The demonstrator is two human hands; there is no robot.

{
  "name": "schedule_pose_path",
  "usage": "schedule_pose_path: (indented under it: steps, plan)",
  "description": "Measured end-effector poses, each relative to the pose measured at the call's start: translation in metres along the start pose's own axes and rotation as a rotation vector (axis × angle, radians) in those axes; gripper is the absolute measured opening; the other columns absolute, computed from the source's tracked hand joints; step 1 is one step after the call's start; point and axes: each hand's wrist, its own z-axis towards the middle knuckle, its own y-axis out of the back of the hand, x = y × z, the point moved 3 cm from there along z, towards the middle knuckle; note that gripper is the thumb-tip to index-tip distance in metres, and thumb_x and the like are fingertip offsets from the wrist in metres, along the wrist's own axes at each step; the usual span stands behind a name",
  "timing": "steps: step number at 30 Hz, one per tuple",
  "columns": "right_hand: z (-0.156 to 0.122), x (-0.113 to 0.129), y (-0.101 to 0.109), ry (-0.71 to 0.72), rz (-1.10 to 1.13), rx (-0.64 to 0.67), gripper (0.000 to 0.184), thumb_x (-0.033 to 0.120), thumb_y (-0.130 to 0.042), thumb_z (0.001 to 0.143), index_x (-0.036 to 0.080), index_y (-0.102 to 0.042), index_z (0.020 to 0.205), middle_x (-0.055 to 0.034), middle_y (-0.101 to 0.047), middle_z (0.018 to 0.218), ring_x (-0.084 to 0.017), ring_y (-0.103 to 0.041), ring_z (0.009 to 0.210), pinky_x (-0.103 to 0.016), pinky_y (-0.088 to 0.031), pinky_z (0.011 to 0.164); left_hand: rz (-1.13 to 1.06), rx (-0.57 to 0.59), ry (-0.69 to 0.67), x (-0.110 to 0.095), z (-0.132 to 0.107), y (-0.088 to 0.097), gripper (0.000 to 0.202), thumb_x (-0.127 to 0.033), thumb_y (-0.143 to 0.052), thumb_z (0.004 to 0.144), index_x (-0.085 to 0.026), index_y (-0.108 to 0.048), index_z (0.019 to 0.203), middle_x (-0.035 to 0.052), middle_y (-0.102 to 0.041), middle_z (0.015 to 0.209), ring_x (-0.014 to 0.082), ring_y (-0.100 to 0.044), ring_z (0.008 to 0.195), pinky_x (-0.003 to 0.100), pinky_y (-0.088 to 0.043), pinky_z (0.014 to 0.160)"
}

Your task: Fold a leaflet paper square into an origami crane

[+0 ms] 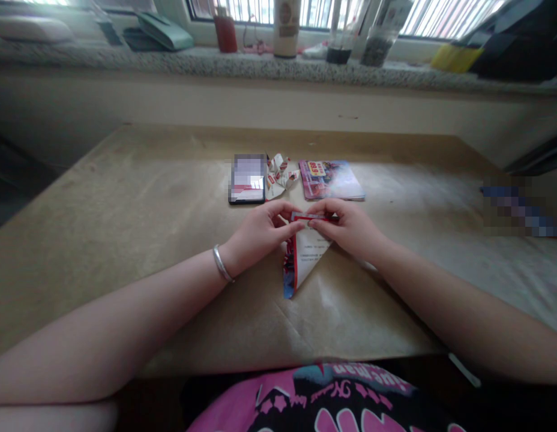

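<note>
A folded sheet of printed paper (308,255), white with a red line and a colourful edge, forms a pointed shape with its tip toward me. My left hand (272,228) pinches its upper left part between thumb and fingers, and a silver bangle circles that wrist. On the upper right part, the thumb and fingers of my right hand (344,225) are closed on the same paper. The two thumbs nearly meet at the paper's top edge. Just beyond the hands lie a phone (248,180), a crumpled folded paper piece (282,177) and a pink-purple booklet (335,180).
The brown tabletop (170,240) runs back to the wall under a speckled stone sill (242,66). On the sill stand a red container (225,33), a pale bottle (286,27) and other items. A blurred bluish strip (521,210) lies at the table's right edge.
</note>
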Motion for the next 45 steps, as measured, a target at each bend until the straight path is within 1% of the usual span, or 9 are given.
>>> schedule_pose_path:
  steps: [8, 17, 20, 24, 28, 31, 35, 42, 45]
  plan:
    - [-0.003, 0.015, -0.001, -0.024, -0.022, -0.139, 0.009, 0.026, -0.061, 0.080, 0.019, -0.064, 0.085, -0.0004, -0.060, 0.073, -0.014, -0.052, 0.068, -0.027, -0.042, 0.065, 0.117, -0.061, -0.039, -0.008, -0.002, -0.001, 0.022, -0.035, -0.068, 0.078, -0.015, -0.059, 0.079, -0.0021, -0.057, 0.070, 0.0079, -0.048, 0.059, 0.018, -0.039, 0.052]
    - [-0.005, 0.011, -0.006, -0.058, -0.005, -0.050, 0.023, 0.035, -0.060, 0.083, 0.020, -0.065, 0.100, -0.0017, -0.067, 0.081, -0.014, -0.055, 0.067, -0.026, -0.042, 0.062, 0.378, -0.134, -0.094, -0.018, -0.002, 0.004, 0.029, -0.033, -0.053, 0.088, -0.016, -0.049, 0.065, -0.0029, -0.048, 0.061, 0.0088, -0.041, 0.057, 0.021, -0.031, 0.052]
    - [-0.006, 0.009, -0.005, -0.051, -0.165, 0.029, 0.023, 0.035, -0.057, 0.085, 0.019, -0.066, 0.099, -0.0031, -0.068, 0.084, -0.015, -0.056, 0.070, -0.027, -0.041, 0.063, 0.433, -0.151, -0.132, -0.016, -0.002, 0.006, 0.027, -0.032, -0.052, 0.089, -0.016, -0.050, 0.067, -0.0023, -0.049, 0.062, 0.0095, -0.041, 0.058, 0.022, -0.031, 0.053]
    - [-0.006, 0.004, -0.001, -0.075, -0.322, 0.052, 0.023, 0.038, -0.055, 0.086, 0.019, -0.067, 0.085, -0.0020, -0.065, 0.072, -0.015, -0.052, 0.063, -0.027, -0.037, 0.060, 0.487, -0.151, -0.136, -0.013, -0.001, 0.013, 0.027, -0.034, -0.052, 0.089, -0.016, -0.054, 0.069, -0.0017, -0.052, 0.063, 0.0100, -0.043, 0.058, 0.023, -0.031, 0.054]
    - [-0.005, -0.002, 0.001, -0.098, -0.320, 0.016, 0.021, 0.037, -0.057, 0.085, 0.019, -0.066, 0.080, -0.0017, -0.065, 0.073, -0.015, -0.053, 0.065, -0.027, -0.036, 0.061, 0.475, -0.056, -0.016, -0.007, 0.002, 0.019, 0.027, -0.042, -0.060, 0.083, -0.015, -0.062, 0.079, -0.0002, -0.060, 0.070, 0.0118, -0.050, 0.062, 0.022, -0.035, 0.055]
    - [-0.004, -0.004, 0.001, -0.124, -0.304, 0.023, 0.021, 0.037, -0.057, 0.084, 0.020, -0.065, 0.077, -0.0011, -0.064, 0.070, -0.015, -0.052, 0.063, -0.027, -0.035, 0.059, 0.475, 0.056, 0.057, -0.002, 0.003, 0.017, 0.027, -0.039, -0.067, 0.076, -0.016, -0.067, 0.091, 0.0007, -0.065, 0.078, 0.0140, -0.055, 0.067, 0.022, -0.039, 0.058]
    - [-0.005, -0.007, 0.001, -0.162, -0.262, 0.050, 0.027, 0.041, -0.054, 0.087, 0.019, -0.063, 0.073, -0.0003, -0.061, 0.062, -0.014, -0.051, 0.058, -0.027, -0.034, 0.056, 0.497, 0.076, 0.074, 0.000, 0.002, 0.014, 0.022, -0.033, -0.060, 0.081, -0.016, -0.070, 0.088, 0.0019, -0.067, 0.077, 0.0155, -0.058, 0.069, 0.025, -0.043, 0.062]
    - [-0.005, -0.002, -0.003, -0.051, -0.207, 0.018, 0.025, 0.035, -0.054, 0.087, 0.017, -0.071, 0.091, -0.0012, -0.065, 0.070, -0.013, -0.051, 0.060, -0.026, -0.037, 0.058, 0.488, 0.114, -0.023, -0.003, 0.002, 0.011, 0.030, -0.034, -0.051, 0.087, -0.015, -0.070, 0.101, 0.0034, -0.070, 0.086, 0.0169, -0.059, 0.077, 0.027, -0.044, 0.073]
    - [-0.005, -0.001, -0.002, -0.002, -0.210, 0.004, 0.024, 0.033, -0.054, 0.088, 0.018, -0.071, 0.093, -0.0015, -0.067, 0.073, -0.013, -0.053, 0.062, -0.026, -0.038, 0.059, 0.485, 0.100, -0.051, -0.004, 0.000, 0.009, 0.037, -0.039, -0.045, 0.091, -0.015, -0.070, 0.102, 0.0023, -0.068, 0.081, 0.0158, -0.058, 0.073, 0.025, -0.040, 0.065]
